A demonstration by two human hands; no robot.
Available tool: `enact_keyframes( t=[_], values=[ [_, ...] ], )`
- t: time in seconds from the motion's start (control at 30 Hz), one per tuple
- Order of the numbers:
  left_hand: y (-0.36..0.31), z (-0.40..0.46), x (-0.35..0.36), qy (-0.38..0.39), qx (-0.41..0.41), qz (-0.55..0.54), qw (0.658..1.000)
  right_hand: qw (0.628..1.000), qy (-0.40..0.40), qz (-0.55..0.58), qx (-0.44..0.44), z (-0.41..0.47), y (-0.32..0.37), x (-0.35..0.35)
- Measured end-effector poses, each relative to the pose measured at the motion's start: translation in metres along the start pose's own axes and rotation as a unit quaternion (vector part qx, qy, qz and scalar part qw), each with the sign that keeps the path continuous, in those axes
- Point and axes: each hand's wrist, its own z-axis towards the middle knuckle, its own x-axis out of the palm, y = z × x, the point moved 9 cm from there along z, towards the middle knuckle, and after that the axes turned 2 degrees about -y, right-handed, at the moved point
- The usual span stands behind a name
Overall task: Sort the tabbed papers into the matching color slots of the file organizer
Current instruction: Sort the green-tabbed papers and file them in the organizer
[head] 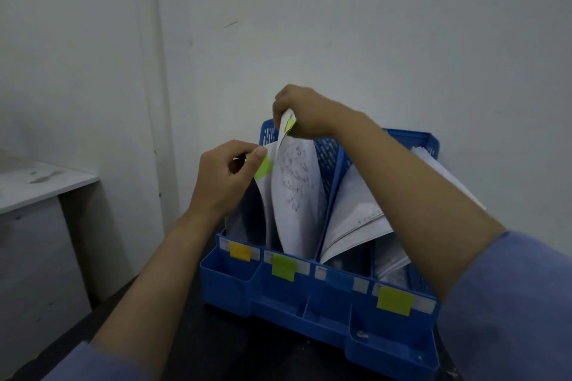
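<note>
- Blue plastic file organizer (328, 315) with upright slots and small front trays stands on a dark tabletop (235, 346), against a pale wall (340, 25).
- Front edge carries colour labels, left to right: orange label (240, 250), green label (283, 267), blue label (339, 280), yellow label (394, 300).
- Right hand (305, 113) is above the organizer's rear edge, fingers curled and pinching the top corner of a white sheet of paper with dark scribbled marks (294, 189). A small green tab (290, 124) shows at the pinched corner.
- That sheet hangs downward, curved, with its lower part inside the slot behind the green label.
- Left hand (227, 175) sits just left of the sheet, thumb and fingertips pinching the top edge of another white sheet (266, 195) at its green sticky tab (263, 168). This sheet stands in the same region, between the orange-labelled and green-labelled slots; exact slot not resolvable.
- Stack of white papers (353, 219) leans in the slot behind the blue label, fanned out to the right.
- Further white pages (448, 176) lie behind the right forearm in the right-hand part of the organizer.
- Both forearms bare, blue sleeves (510, 303) at the frame's bottom.
- White desk surface (37, 182) at far left, well apart from the organizer.
</note>
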Motion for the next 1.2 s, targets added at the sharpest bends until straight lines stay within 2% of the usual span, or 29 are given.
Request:
enact_keyframes(
  t=[0.1,0.2,0.37,0.5,0.6,0.73,0.93,1.03,1.1,1.2],
  values=[
    [0.001,0.0,0.003,0.011,-0.008,-0.006,1.0,0.998,-0.015,0.056,0.017,-0.006,-0.002,0.016],
    [-0.002,0.001,0.005,0.014,0.009,0.033,0.999,0.994,-0.054,0.093,0.029,-0.014,-0.004,0.023],
    [-0.005,0.002,0.004,-0.034,0.04,0.093,0.994,0.984,-0.101,0.136,0.055,-0.031,-0.007,0.034],
    [-0.009,0.001,0.009,-0.04,0.054,0.119,0.991,0.972,-0.159,0.159,0.068,-0.048,-0.007,0.037],
    [-0.017,-0.001,0.014,-0.03,0.082,0.136,0.987,0.978,-0.151,0.13,0.059,-0.051,-0.008,0.043],
    [-0.015,-0.001,0.015,-0.017,0.079,0.14,0.987,0.984,-0.119,0.113,0.073,-0.049,-0.018,0.06],
    [-0.012,-0.001,0.013,-0.019,0.073,0.164,0.984,0.98,-0.112,0.148,0.074,-0.041,-0.016,0.081],
    [-0.012,-0.004,0.014,-0.016,0.08,0.211,0.974,0.979,-0.107,0.158,0.077,-0.037,-0.011,0.087],
    [-0.012,-0.006,0.014,-0.024,0.078,0.227,0.97,0.974,-0.14,0.153,0.092,-0.041,-0.009,0.082],
    [-0.011,-0.007,0.016,-0.02,0.076,0.225,0.971,0.949,-0.235,0.167,0.125,-0.06,-0.008,0.068]
  ],
)
